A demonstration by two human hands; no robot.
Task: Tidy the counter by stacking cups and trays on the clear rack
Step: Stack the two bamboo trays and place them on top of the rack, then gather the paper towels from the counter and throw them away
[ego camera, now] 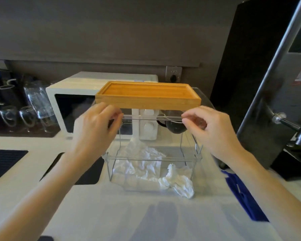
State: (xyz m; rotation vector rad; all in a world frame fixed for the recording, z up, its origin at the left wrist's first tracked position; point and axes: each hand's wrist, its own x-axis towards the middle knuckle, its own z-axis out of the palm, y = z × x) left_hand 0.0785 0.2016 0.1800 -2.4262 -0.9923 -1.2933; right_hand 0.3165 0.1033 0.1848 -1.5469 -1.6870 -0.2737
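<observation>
A clear acrylic rack stands on the white counter in the middle. A wooden tray rests flat on its top shelf. My left hand is at the front left of that shelf, just under the tray's corner, with finger and thumb pinched on the clear shelf edge. My right hand pinches the same edge at the front right. Neither hand touches the tray. Several glass cups stand far left on a dark mat, away from both hands.
Crumpled white paper lies in and in front of the rack's base. A white microwave and a dark glass pot stand behind it. A metal dispenser with a tap is at the right, and a blue object lies beside it.
</observation>
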